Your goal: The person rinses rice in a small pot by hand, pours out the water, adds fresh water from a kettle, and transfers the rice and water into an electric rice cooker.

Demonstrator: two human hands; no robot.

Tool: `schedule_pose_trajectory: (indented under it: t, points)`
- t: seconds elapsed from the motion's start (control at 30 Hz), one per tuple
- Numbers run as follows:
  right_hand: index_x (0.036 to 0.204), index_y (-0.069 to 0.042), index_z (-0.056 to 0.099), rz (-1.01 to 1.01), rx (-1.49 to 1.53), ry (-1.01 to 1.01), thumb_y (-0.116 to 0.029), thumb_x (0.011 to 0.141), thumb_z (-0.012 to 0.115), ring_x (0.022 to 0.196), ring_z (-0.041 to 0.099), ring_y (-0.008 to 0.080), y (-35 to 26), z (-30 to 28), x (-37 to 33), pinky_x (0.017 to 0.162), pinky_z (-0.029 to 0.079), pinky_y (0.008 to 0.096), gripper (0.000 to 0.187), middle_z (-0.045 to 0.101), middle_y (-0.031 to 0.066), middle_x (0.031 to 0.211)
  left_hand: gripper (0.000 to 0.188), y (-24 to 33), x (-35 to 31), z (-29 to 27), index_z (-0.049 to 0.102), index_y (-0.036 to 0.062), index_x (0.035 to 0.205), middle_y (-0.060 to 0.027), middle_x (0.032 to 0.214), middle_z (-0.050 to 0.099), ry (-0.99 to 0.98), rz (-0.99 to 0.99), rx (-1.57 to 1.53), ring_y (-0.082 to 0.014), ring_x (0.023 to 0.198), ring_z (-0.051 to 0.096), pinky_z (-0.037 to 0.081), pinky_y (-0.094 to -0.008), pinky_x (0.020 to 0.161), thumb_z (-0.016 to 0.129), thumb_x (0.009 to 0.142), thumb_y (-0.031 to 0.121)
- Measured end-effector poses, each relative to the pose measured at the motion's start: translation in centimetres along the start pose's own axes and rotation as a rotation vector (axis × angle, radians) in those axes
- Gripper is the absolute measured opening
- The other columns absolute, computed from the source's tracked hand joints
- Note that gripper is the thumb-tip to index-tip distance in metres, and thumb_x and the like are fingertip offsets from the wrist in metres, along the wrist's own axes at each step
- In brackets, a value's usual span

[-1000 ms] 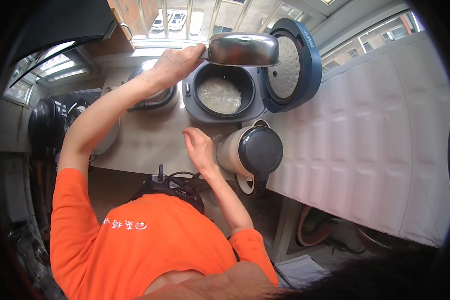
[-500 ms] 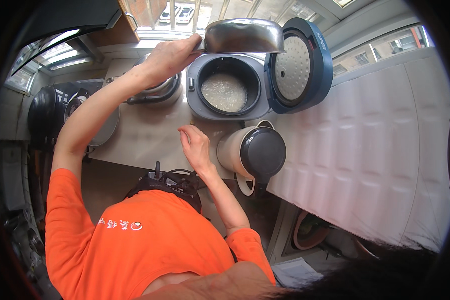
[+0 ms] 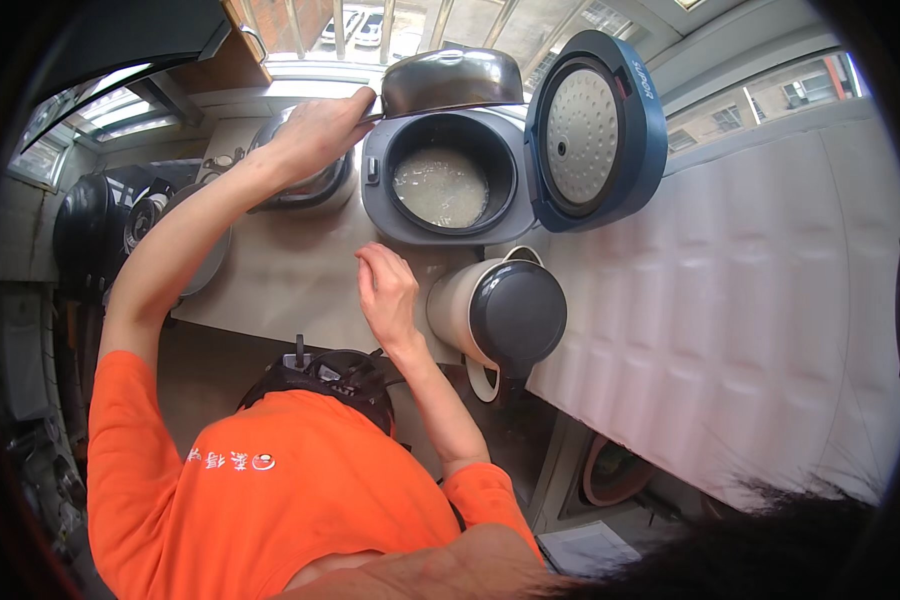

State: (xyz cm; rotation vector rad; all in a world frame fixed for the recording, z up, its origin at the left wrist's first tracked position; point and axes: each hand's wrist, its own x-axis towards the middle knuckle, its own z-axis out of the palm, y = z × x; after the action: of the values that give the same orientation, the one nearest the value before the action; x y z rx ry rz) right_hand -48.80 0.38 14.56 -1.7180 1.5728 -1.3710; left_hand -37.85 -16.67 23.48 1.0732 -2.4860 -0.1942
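My left hand (image 3: 325, 130) reaches forward and is closed on the left side of a shiny stainless steel bowl (image 3: 452, 80). The bowl is tipped over at the far edge of a rice cooker (image 3: 375, 205), its rim low and its rounded outside up. Inside the cooker's dark inner pot lies white rice (image 3: 442, 188) in cloudy water. The cooker's blue lid (image 3: 610, 130) stands raised on the right. Nearer to me, my right hand (image 3: 387, 295) hovers over the counter with loosely bent fingers and nothing visible in it.
A cream kettle (image 3: 455, 305) with a dark lid stands right of my right hand, near the counter (image 3: 270, 280) edge. Left of the cooker is a metal pot (image 3: 320, 190), partly behind my forearm. Dark pans (image 3: 90, 225) sit farther left. A tiled wall (image 3: 730, 300) bounds the right.
The steel bowl has come lower and slightly left, with my left hand still on it. My right hand's fingers have drawn closer together. The view has shifted a little.
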Motion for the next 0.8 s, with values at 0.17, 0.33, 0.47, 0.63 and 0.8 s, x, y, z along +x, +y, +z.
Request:
schedule_pose_trajectory:
  t: [0.17,0.33,0.47,0.63,0.8]
  points:
    - [0.098,0.001,0.052,-0.115,-0.378,0.122,-0.001,0.07,0.054,0.104,0.045,0.0347,-0.7,-0.9,2.3,0.092,0.032,0.0434,0.028,0.05,0.0205,0.106,0.027,-1.3,-1.1,1.2,0.04,0.0004,0.098,-0.0169,0.065,0.051,0.031,-0.104,-0.143,-0.0363,0.065,0.052,0.038,-0.0424,0.056,0.053,0.08,0.017]
    - [0.104,0.002,0.047,-0.035,-0.55,0.123,-0.002,0.07,0.053,0.105,0.044,0.0328,0.9,-0.2,3.1,0.094,0.029,0.0433,0.035,0.048,0.0197,0.108,0.033,-1.1,-0.6,-0.6,0.04,0.0007,0.109,0.0021,0.056,0.037,-0.182,-0.574,-0.824,-0.0041,0.041,0.032,0.025,-0.0216,0.035,0.051,0.083,0.018]
    - [0.095,0.001,0.053,-0.018,-0.554,0.186,0.0,0.068,0.053,0.09,0.049,0.0282,2.9,0.9,4.3,0.083,0.036,0.0374,0.027,0.054,0.0129,0.093,0.033,-1.2,-0.5,-1.2,0.039,0.0013,0.11,0.0053,0.056,0.032,-0.211,-0.696,-1.031,-0.0023,0.04,0.028,0.023,-0.0182,0.034,0.05,0.084,0.019]
    - [0.086,0.0,0.057,0.01,-0.548,0.17,0.003,0.066,0.052,0.078,0.05,0.027,3.8,1.2,5.5,0.072,0.037,0.036,0.021,0.054,0.0104,0.081,0.031,-1.2,-0.3,-1.3,0.04,0.0019,0.108,0.0049,0.056,0.033,-0.214,-0.714,-1.054,-0.0018,0.04,0.028,0.023,-0.0176,0.034,0.05,0.084,0.019]
    - [0.075,-0.003,0.051,-0.011,-0.578,0.2,0.004,0.061,0.053,0.075,0.048,0.0272,4.0,2.8,7.3,0.068,0.037,0.0353,0.016,0.05,0.01,0.076,0.033,-1.1,0.5,-0.7,0.041,0.0013,0.11,0.0051,0.056,0.033,-0.249,-0.627,-0.905,-0.002,0.04,0.028,0.023,-0.0179,0.034,0.051,0.083,0.018]
